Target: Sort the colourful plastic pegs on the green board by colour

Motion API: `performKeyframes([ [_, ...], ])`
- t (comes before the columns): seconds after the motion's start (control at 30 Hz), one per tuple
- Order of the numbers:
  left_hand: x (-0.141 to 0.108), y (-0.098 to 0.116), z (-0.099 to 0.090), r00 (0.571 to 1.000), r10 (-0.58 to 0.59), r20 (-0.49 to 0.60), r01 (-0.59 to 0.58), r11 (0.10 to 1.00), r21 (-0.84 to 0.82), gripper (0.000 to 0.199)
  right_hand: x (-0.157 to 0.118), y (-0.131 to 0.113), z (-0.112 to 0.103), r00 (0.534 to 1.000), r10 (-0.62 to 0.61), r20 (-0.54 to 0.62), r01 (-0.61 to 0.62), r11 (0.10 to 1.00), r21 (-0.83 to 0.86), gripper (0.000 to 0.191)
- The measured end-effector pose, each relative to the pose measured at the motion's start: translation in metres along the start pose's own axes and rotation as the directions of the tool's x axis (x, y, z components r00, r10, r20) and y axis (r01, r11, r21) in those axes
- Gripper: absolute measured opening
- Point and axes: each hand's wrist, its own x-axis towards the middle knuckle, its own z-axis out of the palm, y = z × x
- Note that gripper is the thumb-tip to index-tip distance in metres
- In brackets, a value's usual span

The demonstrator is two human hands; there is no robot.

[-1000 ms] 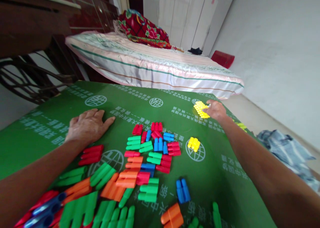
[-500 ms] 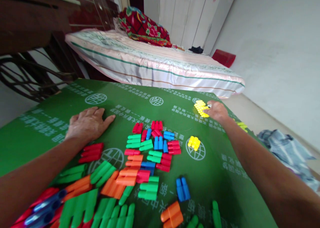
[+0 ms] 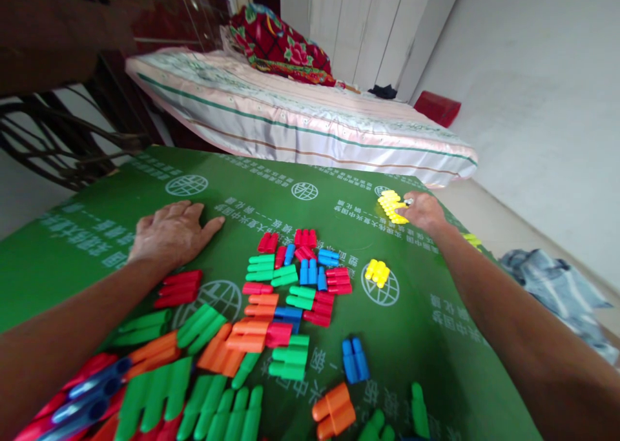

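My left hand (image 3: 167,234) lies flat on the green board (image 3: 271,189), fingers stretched out and thumb apart, holding nothing. Below its wrist is a red bullet-shaped toy block (image 3: 179,288). At the far right side of the board, my right hand (image 3: 425,212) has its fingers closed at the edge of a yellow toy block cluster (image 3: 391,206). A small whitish spot shows by these fingers, too small to name. Nearer to me lies another yellow block cluster (image 3: 377,272), apart from the hand. More yellow pieces (image 3: 471,239) are partly hidden behind my right forearm.
Red, green, blue and orange blocks spread over the middle and near left, including a green block (image 3: 289,358), a blue block (image 3: 355,359) and an orange block (image 3: 334,410). Beyond the board stands a bed (image 3: 290,131). Cloth (image 3: 547,286) lies at the right.
The view has shifted slightly. Both hands stay in nearly the same places, the left flat on the board and the right at the yellow cluster. The loose blocks have not visibly moved.
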Motion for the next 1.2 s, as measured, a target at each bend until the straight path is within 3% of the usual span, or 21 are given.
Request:
performKeyframes([
  [0.53, 0.001, -0.001, 0.002, 1.000, 0.000, -0.017, 0.000, 1.000, -0.015, 0.078, 0.025, 0.022, 0.010, 0.999, -0.011, -0.050, 0.017, 0.991, 0.135, 0.032],
  [0.73, 0.000, 0.000, 0.002, 1.000, -0.001, -0.023, 0.001, 1.000, -0.021, 0.075, 0.042, 0.010, 0.008, 0.999, 0.024, -0.045, -0.017, 0.988, 0.154, 0.030],
  [0.9, -0.001, 0.001, 0.001, 1.000, -0.011, -0.017, 0.011, 1.000, -0.023, 0.072, 0.054, -0.004, 0.010, 1.000, 0.010, -0.006, -0.009, 0.993, 0.116, 0.044],
  [1.2, -0.001, 0.001, 0.002, 1.000, 0.006, -0.015, -0.006, 1.000, -0.022, 0.073, 0.050, -0.018, 0.009, 0.998, 0.023, 0.054, -0.027, 0.997, 0.074, 0.046],
])
